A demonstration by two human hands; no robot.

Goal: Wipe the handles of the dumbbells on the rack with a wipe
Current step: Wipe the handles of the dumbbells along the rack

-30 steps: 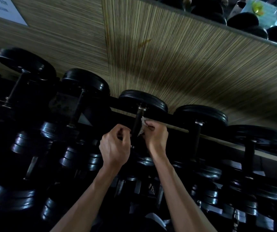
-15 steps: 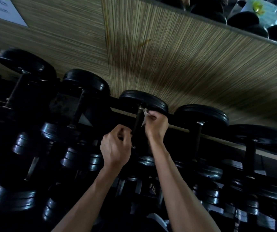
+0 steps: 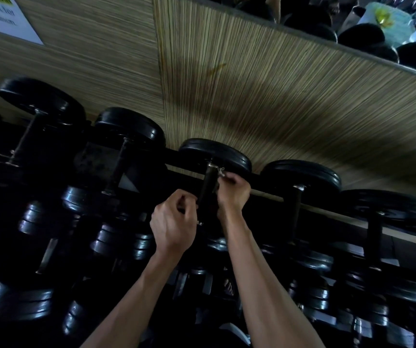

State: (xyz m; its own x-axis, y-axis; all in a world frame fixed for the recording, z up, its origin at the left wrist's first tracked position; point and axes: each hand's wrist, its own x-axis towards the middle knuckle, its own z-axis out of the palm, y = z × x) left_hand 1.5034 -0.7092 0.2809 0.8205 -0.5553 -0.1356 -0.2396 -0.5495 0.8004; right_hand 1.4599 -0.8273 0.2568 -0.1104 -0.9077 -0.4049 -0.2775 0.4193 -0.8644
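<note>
A row of black dumbbells lies on the top tier of a dark rack. The middle dumbbell has a dark handle running toward me. My right hand pinches a small white wipe against the far end of that handle, close to the black head. My left hand is curled at the near end of the same handle; whether its fingers close round the bar is hidden in the dark.
More dumbbells flank it: two at left, two at right. Lower tiers hold several chrome-edged dumbbells. A striped wood-grain wall panel rises behind, with a mirror at top right and a white sign at top left.
My right hand has slid the wipe up the handle, from its middle to the end by the far head. My left hand has stayed at the near end.
</note>
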